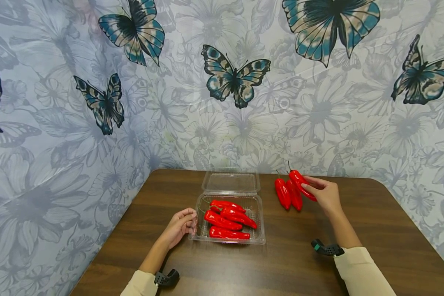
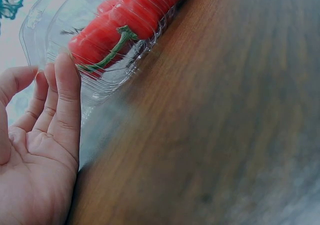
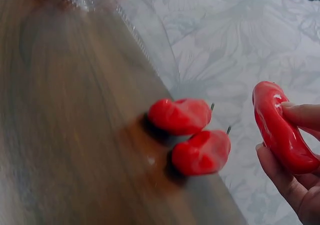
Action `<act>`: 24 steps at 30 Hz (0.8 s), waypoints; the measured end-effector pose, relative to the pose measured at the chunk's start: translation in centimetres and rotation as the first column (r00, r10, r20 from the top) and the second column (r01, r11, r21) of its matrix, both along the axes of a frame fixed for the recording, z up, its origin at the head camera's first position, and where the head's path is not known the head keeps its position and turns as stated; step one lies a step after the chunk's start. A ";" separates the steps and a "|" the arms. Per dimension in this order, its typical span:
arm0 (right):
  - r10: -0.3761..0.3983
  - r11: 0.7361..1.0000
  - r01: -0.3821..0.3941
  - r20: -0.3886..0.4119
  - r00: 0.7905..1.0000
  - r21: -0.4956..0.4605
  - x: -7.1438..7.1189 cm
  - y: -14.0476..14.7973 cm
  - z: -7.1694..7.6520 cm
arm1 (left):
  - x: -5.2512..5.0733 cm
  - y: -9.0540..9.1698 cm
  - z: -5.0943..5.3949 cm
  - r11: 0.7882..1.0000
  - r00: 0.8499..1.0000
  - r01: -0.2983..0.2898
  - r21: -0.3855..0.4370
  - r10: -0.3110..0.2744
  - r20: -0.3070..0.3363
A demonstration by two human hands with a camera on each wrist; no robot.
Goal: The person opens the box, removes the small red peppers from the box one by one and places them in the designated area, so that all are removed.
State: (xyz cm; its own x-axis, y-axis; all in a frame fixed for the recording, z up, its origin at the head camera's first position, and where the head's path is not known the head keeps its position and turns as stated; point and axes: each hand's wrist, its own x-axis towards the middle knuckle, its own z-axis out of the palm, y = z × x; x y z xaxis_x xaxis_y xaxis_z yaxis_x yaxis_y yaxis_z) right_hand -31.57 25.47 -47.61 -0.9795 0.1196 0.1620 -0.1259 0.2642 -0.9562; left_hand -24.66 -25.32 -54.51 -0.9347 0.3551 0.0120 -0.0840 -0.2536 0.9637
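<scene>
The left wrist view's top edge cuts off red peppers [image 2: 145, 15].

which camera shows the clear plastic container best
The head view: it shows the whole container, lid open. The left wrist view gives a cropped close-up beside the left hand; the right wrist view, only blurred, cut-off parts.

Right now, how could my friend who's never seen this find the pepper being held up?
Start at the brown table, then go right of the clear plastic box in the head view. The red pepper is in the person's right grip. It's the only one held; its two neighbours lie on the table.
</scene>
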 end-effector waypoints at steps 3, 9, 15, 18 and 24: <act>-0.021 1.000 0.021 0.013 1.000 0.011 -0.1 0.5 -0.4 | 0.0 0.0 0.0 1.000 1.000 0.000 -0.004 0.000 0.003; -0.066 0.996 0.064 0.028 0.997 0.060 -0.5 1.5 -1.2 | 0.0 0.0 0.0 1.000 1.000 -0.003 -0.002 0.003 0.003; -0.094 0.990 0.090 0.032 0.995 0.105 -0.7 2.4 -1.9 | 0.0 0.0 0.1 1.000 1.000 -0.001 0.001 0.001 0.008; -0.099 0.988 0.095 0.031 0.995 0.119 -0.8 2.7 -2.1 | 0.0 0.0 0.2 1.000 1.000 0.005 0.009 -0.005 0.003; -0.111 0.980 0.102 0.046 0.993 0.170 -0.7 2.9 -2.7 | 0.0 0.0 0.1 1.000 1.000 0.007 0.008 -0.007 -0.001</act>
